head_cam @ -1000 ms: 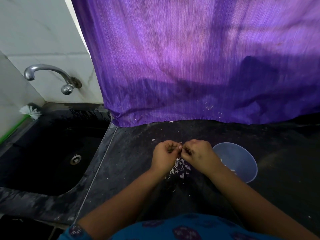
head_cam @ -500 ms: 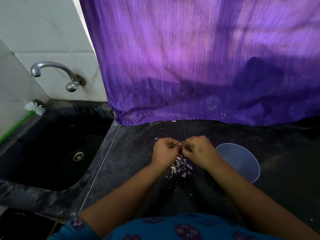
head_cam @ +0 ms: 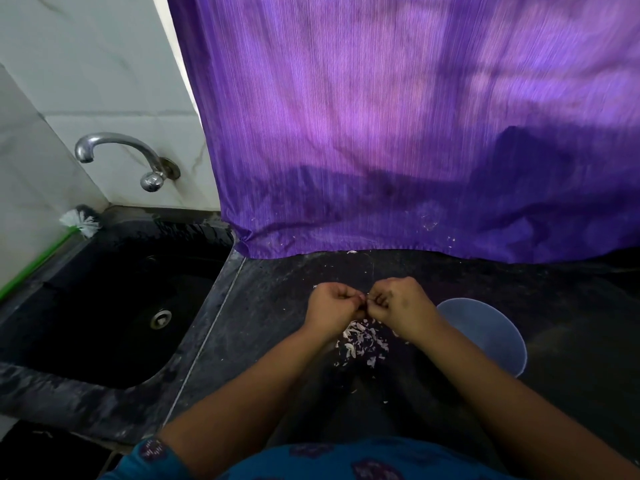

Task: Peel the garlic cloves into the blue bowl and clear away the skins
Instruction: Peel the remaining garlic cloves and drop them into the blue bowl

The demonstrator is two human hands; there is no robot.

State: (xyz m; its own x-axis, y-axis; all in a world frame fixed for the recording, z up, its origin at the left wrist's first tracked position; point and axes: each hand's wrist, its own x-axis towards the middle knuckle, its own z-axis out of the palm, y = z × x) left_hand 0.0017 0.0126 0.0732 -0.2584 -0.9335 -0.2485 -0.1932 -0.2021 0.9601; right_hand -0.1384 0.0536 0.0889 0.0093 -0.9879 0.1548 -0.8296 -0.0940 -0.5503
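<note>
Both hands, left hand [head_cam: 334,306] and right hand [head_cam: 398,303], curl fingertip to fingertip, apparently pinching something too small to identify. Below lies a heap of pale garlic skins [head_cam: 363,342]; the round blue plastic bowl [head_cam: 491,336] sits just right.

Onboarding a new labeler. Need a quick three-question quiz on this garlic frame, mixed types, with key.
1. True or false: the pile of pale papery garlic skins lies inside the round translucent blue plastic bowl.
2. Multiple choice: the bowl sits nearest to which hand? A) left hand B) right hand C) neither, it is in the black stone sink
3. Fill in: the chrome tap is mounted on the ___ wall.

Key
1. False: the skins lie on the dark countertop, under the hands.
2. B
3. White tiled
</note>
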